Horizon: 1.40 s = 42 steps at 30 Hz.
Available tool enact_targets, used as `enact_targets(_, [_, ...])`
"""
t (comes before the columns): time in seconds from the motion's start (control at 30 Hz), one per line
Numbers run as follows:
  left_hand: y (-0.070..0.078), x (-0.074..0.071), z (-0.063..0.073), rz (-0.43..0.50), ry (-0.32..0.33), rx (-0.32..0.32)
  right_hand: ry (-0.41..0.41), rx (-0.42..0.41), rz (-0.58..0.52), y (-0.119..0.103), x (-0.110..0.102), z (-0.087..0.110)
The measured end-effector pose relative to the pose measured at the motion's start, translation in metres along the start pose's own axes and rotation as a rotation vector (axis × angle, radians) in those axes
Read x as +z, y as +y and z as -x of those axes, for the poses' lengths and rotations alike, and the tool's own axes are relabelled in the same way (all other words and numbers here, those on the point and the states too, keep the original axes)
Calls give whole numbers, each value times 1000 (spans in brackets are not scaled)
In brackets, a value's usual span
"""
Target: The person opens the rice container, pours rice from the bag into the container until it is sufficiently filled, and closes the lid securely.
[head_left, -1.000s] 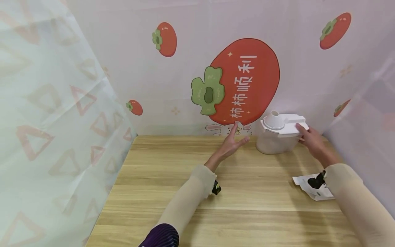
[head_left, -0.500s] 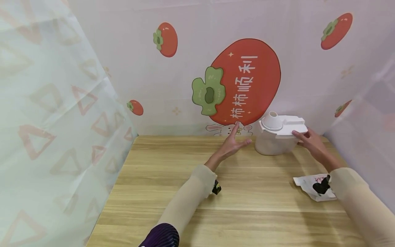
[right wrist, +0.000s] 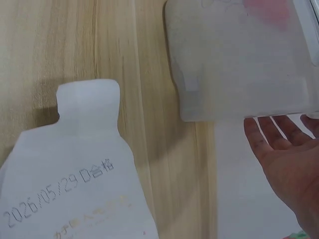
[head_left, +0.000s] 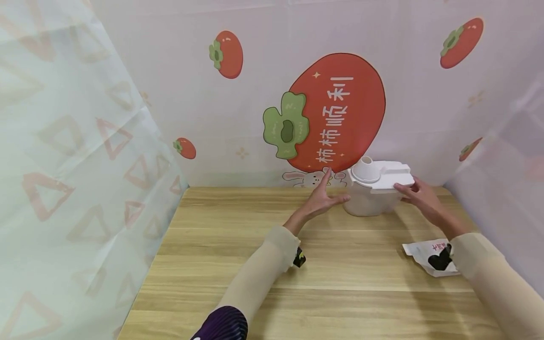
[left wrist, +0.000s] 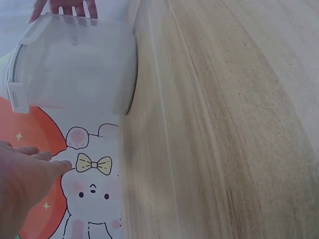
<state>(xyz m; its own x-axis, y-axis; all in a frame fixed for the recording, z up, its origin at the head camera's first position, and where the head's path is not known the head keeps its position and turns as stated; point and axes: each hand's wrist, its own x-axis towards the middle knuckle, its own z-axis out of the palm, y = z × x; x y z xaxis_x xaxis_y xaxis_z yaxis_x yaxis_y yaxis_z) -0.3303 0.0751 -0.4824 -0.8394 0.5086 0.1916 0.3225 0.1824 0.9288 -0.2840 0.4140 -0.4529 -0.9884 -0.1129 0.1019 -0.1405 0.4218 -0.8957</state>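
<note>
A translucent plastic container (head_left: 369,203) with a white lid (head_left: 391,178) and a cone-shaped spout (head_left: 366,168) stands on the tabletop near the back wall. My right hand (head_left: 421,197) is at its right end, the thumb on the lid's edge. In the right wrist view, the extended fingers of the right hand (right wrist: 291,159) have their tips against the wall of the container (right wrist: 239,64). My left hand (head_left: 318,198) is held out at the container's left side, fingers straight, thumb pointing toward it. The left wrist view shows a gap between the left hand (left wrist: 30,174) and the container (left wrist: 79,64).
A white packet (head_left: 433,257) lies on the wooden tabletop (head_left: 357,264) at the right, partly overlapped by my right sleeve. Printed wall sheets (head_left: 238,113) stand at the back and on both sides.
The container has slid left along the back of the table with my right hand at its end. My left hand stays nearly in place, and the container is now closer to its thumb.
</note>
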Motion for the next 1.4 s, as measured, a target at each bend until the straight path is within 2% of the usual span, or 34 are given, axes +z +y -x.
enact_targets(0.1, [1,2,-3,-8,13,1,-11,-3,15,-4,5,0])
enact_targets(0.47, [8,11,-8,-24,52,-67,-57,16,57,-13,21,2])
enact_targets(0.7, [12,13,-8,-12,73,-67,-79,40,57,-19,31,3])
enact_targets(1.0, [12,15,-9,4,111,-76,-17,-9,115,-18,41,3])
enact_targets(1.23, [10,16,-9,51,144,-33,-15,-104,101,-17,48,-1])
enact_targets(1.4, [8,15,-9,82,157,-27,1,-87,154,-17,49,-1])
